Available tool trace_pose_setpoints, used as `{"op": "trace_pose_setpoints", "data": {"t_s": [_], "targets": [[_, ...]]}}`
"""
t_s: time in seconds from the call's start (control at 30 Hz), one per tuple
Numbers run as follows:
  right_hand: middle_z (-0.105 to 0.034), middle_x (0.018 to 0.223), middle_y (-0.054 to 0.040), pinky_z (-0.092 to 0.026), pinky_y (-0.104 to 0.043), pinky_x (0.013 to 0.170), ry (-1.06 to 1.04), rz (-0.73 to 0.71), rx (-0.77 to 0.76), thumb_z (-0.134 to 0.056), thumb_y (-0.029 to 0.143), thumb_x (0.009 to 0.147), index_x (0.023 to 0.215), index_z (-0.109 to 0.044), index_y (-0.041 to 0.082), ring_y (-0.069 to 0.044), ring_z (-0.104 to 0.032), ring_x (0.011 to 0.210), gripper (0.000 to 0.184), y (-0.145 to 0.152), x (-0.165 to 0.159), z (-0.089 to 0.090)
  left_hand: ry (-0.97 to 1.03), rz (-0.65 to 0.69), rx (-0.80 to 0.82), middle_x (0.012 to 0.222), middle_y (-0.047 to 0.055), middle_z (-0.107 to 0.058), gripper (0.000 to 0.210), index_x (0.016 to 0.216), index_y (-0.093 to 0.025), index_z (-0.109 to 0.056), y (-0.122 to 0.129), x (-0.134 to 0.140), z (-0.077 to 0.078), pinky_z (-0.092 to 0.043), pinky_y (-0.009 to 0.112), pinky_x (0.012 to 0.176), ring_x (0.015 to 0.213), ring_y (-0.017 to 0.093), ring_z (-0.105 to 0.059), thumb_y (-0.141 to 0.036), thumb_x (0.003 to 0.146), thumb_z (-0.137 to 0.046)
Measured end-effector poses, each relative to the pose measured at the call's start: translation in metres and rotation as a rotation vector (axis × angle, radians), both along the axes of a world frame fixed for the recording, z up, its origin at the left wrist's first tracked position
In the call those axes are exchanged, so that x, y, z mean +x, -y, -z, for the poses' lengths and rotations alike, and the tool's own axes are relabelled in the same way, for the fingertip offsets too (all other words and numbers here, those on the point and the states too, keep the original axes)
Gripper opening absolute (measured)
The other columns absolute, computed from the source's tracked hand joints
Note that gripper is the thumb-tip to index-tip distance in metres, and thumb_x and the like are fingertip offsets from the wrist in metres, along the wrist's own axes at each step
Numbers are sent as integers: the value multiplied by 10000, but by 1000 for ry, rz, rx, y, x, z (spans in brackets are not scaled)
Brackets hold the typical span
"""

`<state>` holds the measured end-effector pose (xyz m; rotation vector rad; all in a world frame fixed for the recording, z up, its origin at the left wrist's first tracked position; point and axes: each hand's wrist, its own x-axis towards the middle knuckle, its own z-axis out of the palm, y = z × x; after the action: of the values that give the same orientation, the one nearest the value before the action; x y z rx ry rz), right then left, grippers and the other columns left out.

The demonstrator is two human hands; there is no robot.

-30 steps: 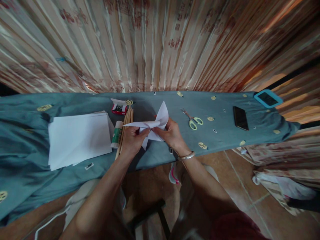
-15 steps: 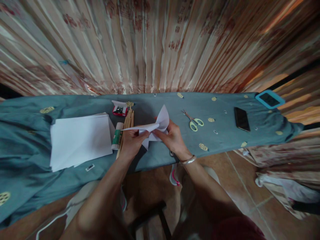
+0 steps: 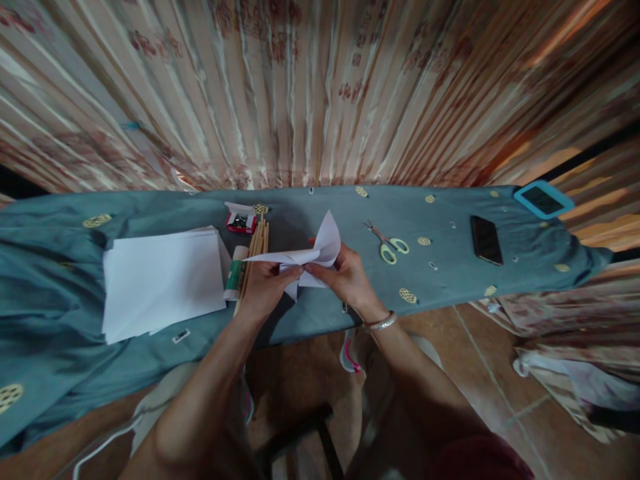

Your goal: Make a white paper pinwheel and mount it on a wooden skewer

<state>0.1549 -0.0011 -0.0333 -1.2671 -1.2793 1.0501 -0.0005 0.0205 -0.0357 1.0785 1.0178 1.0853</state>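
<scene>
A white paper pinwheel point(image 3: 327, 241), with pointed blades folded toward its centre, is held above the cloth between both hands. My left hand point(image 3: 263, 288) grips it from the left, thumb pressed near the middle. From the other side my right hand point(image 3: 349, 277) pinches it, its thumb meeting the left thumb at the centre. Fingers beneath the paper are mostly hidden. Just left of my left hand lie several thin wooden sticks point(image 3: 259, 241) and a green and white glue stick point(image 3: 235, 273). Beyond them sits an open red and white box point(image 3: 241, 220) with small metal pieces inside.
A stack of white paper point(image 3: 165, 283) lies at the left on the blue-green cloth point(image 3: 320, 320). Scissors point(image 3: 387, 243) with pale green handles are right of my hands. Farther right are a black phone point(image 3: 485, 239) and a blue-framed device point(image 3: 544, 199). A curtain point(image 3: 300, 100) hangs behind.
Both thumbs have come closer together at the pinwheel's centre. The paper keeps nearly the same place, and the things on the cloth lie as before.
</scene>
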Motion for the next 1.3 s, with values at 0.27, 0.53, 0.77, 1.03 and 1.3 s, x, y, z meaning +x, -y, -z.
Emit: {"op": "trace_pose_setpoints", "data": {"t_s": [0.27,0.53,0.77,1.03,1.3], "targets": [[-749,983,-44,-542,-317,747,107,41,9,-737,356,714,1100,-681,204,-216,-685,881,419,5,-1,1,13,-20,-15,779,24,-745,218,770,-162,-751,5,3,10,-540,335,766,764,202,-671,-254,573,-768],[-778,902,-66,-556,-362,740,-143,227,-48,-823,361,587,946,-712,161,-222,-701,771,426,-8,18,-10,-324,-36,240,1010,69,-725,358,986,-183,-723,-1,-26,3,-511,375,842,901,226,-654,-348,668,-735],[-788,874,-64,-567,-377,736,-249,291,-68,-857,332,524,840,-718,168,-225,-713,747,382,-11,26,-11,-1173,-124,597,987,107,-711,139,772,-194,-734,-20,-61,6,-380,498,891,1040,328,-548,-251,801,-611],[-788,878,-65,-570,-373,722,-261,293,-55,-851,330,514,827,-714,174,-231,-712,759,376,-12,26,-10,-1245,-135,637,970,103,-714,156,707,-210,-726,-20,-55,10,-371,459,838,1026,314,-527,-244,792,-599],[-786,848,-65,-571,-375,721,-280,284,-47,-859,345,517,810,-716,170,-228,-712,742,370,-10,28,-12,-959,-269,552,913,80,-715,119,648,-207,-693,-23,-53,7,-413,449,916,1006,279,-583,-237,733,-615]]}}
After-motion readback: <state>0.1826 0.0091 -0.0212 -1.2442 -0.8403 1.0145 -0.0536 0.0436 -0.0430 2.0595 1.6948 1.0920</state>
